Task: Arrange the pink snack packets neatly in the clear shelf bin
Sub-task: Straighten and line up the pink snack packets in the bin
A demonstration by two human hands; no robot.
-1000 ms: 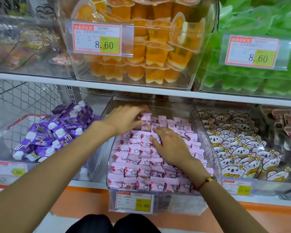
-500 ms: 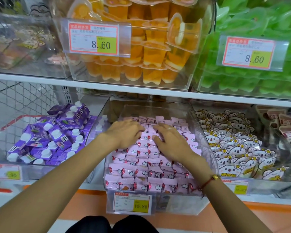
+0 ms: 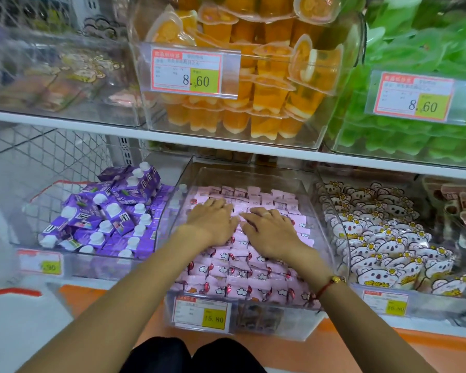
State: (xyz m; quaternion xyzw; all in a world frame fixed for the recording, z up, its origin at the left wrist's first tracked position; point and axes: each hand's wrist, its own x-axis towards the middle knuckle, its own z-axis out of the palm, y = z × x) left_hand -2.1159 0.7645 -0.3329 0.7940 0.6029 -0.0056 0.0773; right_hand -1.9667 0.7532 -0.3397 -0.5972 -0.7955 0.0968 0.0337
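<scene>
head view: my left hand [image 3: 213,224] and my right hand [image 3: 271,232] lie palm-down, side by side, on top of the pink snack packets [image 3: 242,275], the fingers stretched flat and a little spread, pointing toward the back of the bin. neither hand has hold of a packet; both only press on the top layer. the two hands almost touch at the thumbs. a ring sits on one finger of my right hand, and a red cord bracelet [image 3: 330,285] with a gold bead is round that wrist. the packets fill the clear shelf bin [image 3: 322,211] in overlapping rows, those nearest me showing small white flowers, those at the back standing on edge. a price tag [image 3: 201,313] reading 15.80 hangs on the bin's front wall.

the bin stands on the lower white shelf, above an orange base strip. just to its left a clear bin holds purple cartons [image 3: 111,211] with white caps; just to its right another holds koala-shaped packets [image 3: 382,238]. on the shelf above, orange jelly cups [image 3: 253,103] are stacked in a clear bin tagged 8.60, with green jelly cups [image 3: 414,141] beside them at the right. wire mesh backs the shelves at the left.
</scene>
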